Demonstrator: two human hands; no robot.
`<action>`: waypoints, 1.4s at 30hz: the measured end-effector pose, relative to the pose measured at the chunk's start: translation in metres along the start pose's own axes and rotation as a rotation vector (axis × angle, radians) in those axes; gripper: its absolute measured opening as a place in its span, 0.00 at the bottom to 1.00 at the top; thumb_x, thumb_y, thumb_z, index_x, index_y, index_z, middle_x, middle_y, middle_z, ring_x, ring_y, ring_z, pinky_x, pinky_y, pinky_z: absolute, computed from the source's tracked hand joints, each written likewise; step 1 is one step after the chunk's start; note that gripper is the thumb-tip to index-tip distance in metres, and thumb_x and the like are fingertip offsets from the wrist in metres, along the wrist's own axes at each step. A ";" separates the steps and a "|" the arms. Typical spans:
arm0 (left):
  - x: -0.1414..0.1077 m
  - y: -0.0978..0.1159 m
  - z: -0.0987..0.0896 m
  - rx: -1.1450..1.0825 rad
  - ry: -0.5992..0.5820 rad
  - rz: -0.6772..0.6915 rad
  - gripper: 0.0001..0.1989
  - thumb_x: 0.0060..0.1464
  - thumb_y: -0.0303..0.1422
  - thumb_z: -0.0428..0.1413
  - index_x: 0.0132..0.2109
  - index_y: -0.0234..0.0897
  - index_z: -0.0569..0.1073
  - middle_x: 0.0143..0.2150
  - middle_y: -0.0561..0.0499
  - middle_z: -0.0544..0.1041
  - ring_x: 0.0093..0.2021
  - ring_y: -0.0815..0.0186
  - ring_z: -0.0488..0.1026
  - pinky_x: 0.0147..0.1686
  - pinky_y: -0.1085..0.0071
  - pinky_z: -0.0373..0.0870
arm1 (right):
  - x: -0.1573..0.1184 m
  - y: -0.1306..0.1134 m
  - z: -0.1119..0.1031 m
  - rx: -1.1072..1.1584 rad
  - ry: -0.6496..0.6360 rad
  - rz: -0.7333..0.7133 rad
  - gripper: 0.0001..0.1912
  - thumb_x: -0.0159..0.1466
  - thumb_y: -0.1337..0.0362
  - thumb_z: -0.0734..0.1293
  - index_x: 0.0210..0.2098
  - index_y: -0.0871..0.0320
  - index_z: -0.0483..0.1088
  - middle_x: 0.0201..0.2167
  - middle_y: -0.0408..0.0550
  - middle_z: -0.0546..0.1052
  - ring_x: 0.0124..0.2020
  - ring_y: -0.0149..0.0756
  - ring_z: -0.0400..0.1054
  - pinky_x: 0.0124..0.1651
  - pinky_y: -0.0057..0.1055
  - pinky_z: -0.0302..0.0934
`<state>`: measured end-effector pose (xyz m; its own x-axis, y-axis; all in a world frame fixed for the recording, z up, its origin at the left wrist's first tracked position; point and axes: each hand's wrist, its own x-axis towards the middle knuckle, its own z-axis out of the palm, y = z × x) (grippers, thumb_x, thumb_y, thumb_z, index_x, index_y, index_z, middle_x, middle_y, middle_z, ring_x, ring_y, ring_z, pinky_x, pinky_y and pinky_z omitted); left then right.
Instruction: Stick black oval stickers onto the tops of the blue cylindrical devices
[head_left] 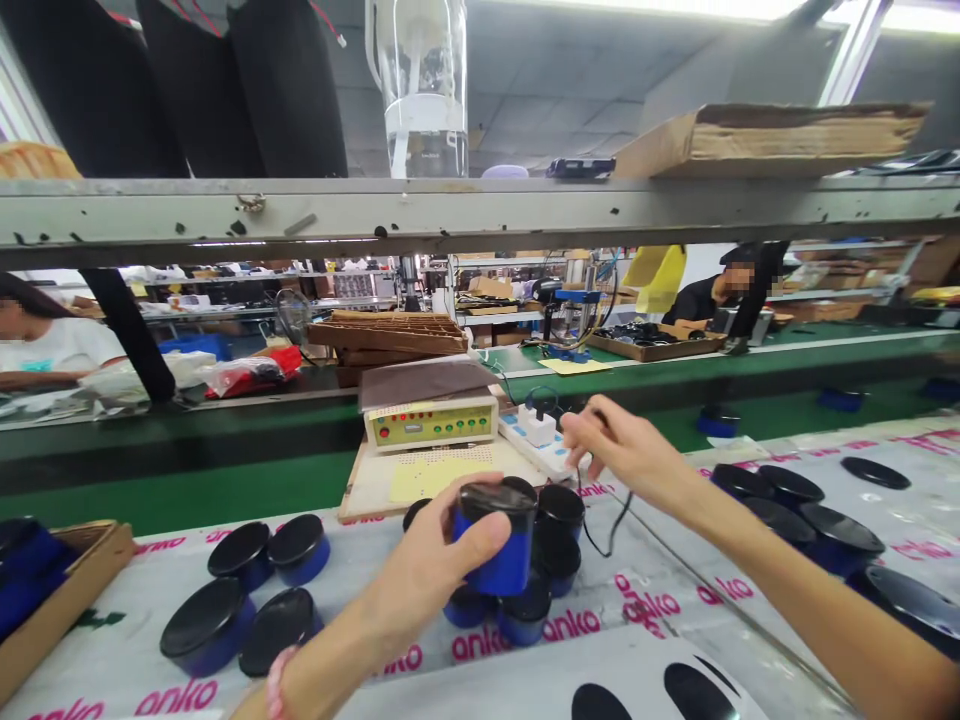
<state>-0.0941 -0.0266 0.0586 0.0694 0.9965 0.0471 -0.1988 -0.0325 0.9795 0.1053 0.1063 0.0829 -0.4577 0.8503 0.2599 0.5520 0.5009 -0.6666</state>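
Note:
My left hand (442, 540) is wrapped round a blue cylinder with a dark top (495, 560), raised over a cluster of similar cylinders (559, 550). My right hand (611, 445) has its fingers pinched together beside the white power strip (536, 440); a thin black cable (600, 550) hangs below these fingers, and what they hold is too small to make out. Behind my left hand stands a tester box (431, 425) with a yellow-green panel and several buttons.
More blue cylinders stand at the left (240, 590) and right (840, 535) on printed plastic sheeting (420, 690). A cardboard box (67, 610) sits far left. A metal shelf (510, 210) crosses above, and a green belt (247, 485) runs behind. Two people are beyond it.

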 end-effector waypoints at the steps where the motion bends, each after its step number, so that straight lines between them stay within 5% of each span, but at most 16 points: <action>1: -0.008 0.000 -0.005 -0.014 0.058 -0.025 0.32 0.46 0.47 0.63 0.56 0.40 0.67 0.52 0.45 0.72 0.54 0.54 0.67 0.51 0.62 0.66 | 0.007 0.021 -0.004 -0.071 0.046 0.064 0.19 0.64 0.46 0.59 0.32 0.56 0.58 0.28 0.44 0.72 0.26 0.32 0.67 0.26 0.28 0.60; 5: -0.034 -0.003 -0.026 -0.138 0.196 -0.103 0.29 0.49 0.43 0.63 0.56 0.40 0.66 0.52 0.45 0.72 0.52 0.58 0.70 0.46 0.67 0.70 | 0.034 0.095 0.001 -0.273 -0.022 0.238 0.12 0.64 0.57 0.65 0.37 0.61 0.68 0.31 0.43 0.72 0.28 0.29 0.67 0.31 0.30 0.64; 8: -0.039 -0.004 -0.032 -0.264 0.247 -0.152 0.27 0.52 0.42 0.60 0.57 0.37 0.65 0.51 0.42 0.73 0.45 0.57 0.74 0.39 0.64 0.75 | 0.046 0.110 0.027 -0.344 -0.082 0.251 0.13 0.65 0.58 0.64 0.44 0.61 0.68 0.40 0.46 0.73 0.36 0.34 0.70 0.38 0.35 0.67; 12: -0.036 -0.003 -0.025 -0.447 0.236 -0.150 0.25 0.57 0.41 0.56 0.58 0.36 0.63 0.47 0.42 0.75 0.41 0.58 0.76 0.40 0.60 0.76 | 0.057 0.085 0.044 -0.401 -0.060 0.215 0.14 0.65 0.58 0.64 0.45 0.61 0.68 0.42 0.47 0.72 0.39 0.35 0.69 0.41 0.38 0.66; 16: -0.033 -0.003 -0.020 -0.501 0.197 -0.124 0.25 0.57 0.43 0.55 0.57 0.36 0.64 0.45 0.42 0.75 0.38 0.60 0.77 0.38 0.63 0.76 | 0.034 0.030 0.029 -0.378 0.004 0.090 0.17 0.69 0.55 0.54 0.38 0.61 0.66 0.30 0.47 0.72 0.31 0.36 0.67 0.36 0.37 0.63; 18: -0.033 -0.005 -0.019 -0.500 0.182 -0.104 0.25 0.55 0.45 0.57 0.55 0.37 0.65 0.44 0.43 0.75 0.36 0.61 0.76 0.37 0.63 0.76 | 0.004 -0.004 0.023 -0.313 -0.052 -0.072 0.24 0.71 0.54 0.44 0.34 0.56 0.65 0.29 0.46 0.72 0.30 0.36 0.66 0.36 0.34 0.61; 21: -0.032 -0.007 -0.018 -0.494 0.144 -0.071 0.24 0.53 0.46 0.58 0.51 0.35 0.68 0.44 0.43 0.76 0.37 0.60 0.76 0.36 0.64 0.75 | -0.045 -0.048 0.029 -0.170 -0.227 -0.379 0.18 0.70 0.54 0.49 0.33 0.52 0.64 0.30 0.42 0.73 0.28 0.33 0.66 0.32 0.29 0.61; 24: -0.033 -0.009 -0.016 -0.482 0.118 -0.059 0.24 0.54 0.47 0.57 0.50 0.35 0.69 0.45 0.42 0.76 0.40 0.58 0.76 0.36 0.64 0.75 | -0.070 -0.071 0.042 -0.117 -0.173 -0.597 0.15 0.70 0.59 0.51 0.30 0.52 0.62 0.24 0.41 0.71 0.22 0.33 0.63 0.25 0.30 0.58; 31: -0.040 -0.008 -0.015 -0.327 0.106 -0.010 0.27 0.52 0.49 0.58 0.54 0.40 0.66 0.52 0.44 0.71 0.48 0.54 0.73 0.42 0.63 0.73 | -0.071 -0.071 0.049 -0.146 -0.038 -0.639 0.16 0.70 0.62 0.53 0.25 0.52 0.56 0.18 0.38 0.67 0.16 0.29 0.57 0.18 0.28 0.50; 37: -0.047 -0.002 -0.017 0.158 0.142 0.237 0.31 0.50 0.49 0.60 0.56 0.40 0.64 0.52 0.46 0.71 0.54 0.55 0.67 0.52 0.66 0.65 | -0.078 -0.069 0.054 -0.228 0.016 -0.652 0.14 0.68 0.66 0.53 0.25 0.52 0.53 0.15 0.37 0.64 0.12 0.30 0.54 0.15 0.30 0.46; 42: -0.049 0.001 -0.017 0.413 0.140 0.284 0.33 0.47 0.43 0.64 0.57 0.43 0.60 0.53 0.48 0.71 0.52 0.56 0.68 0.50 0.66 0.67 | -0.082 -0.055 0.066 -0.173 0.079 -0.692 0.12 0.68 0.69 0.53 0.28 0.52 0.53 0.16 0.37 0.65 0.13 0.29 0.55 0.16 0.28 0.47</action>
<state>-0.1139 -0.0745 0.0539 -0.0686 0.9440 0.3229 0.2136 -0.3022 0.9290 0.0664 -0.0016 0.0520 -0.6947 0.3342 0.6370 0.2589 0.9423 -0.2121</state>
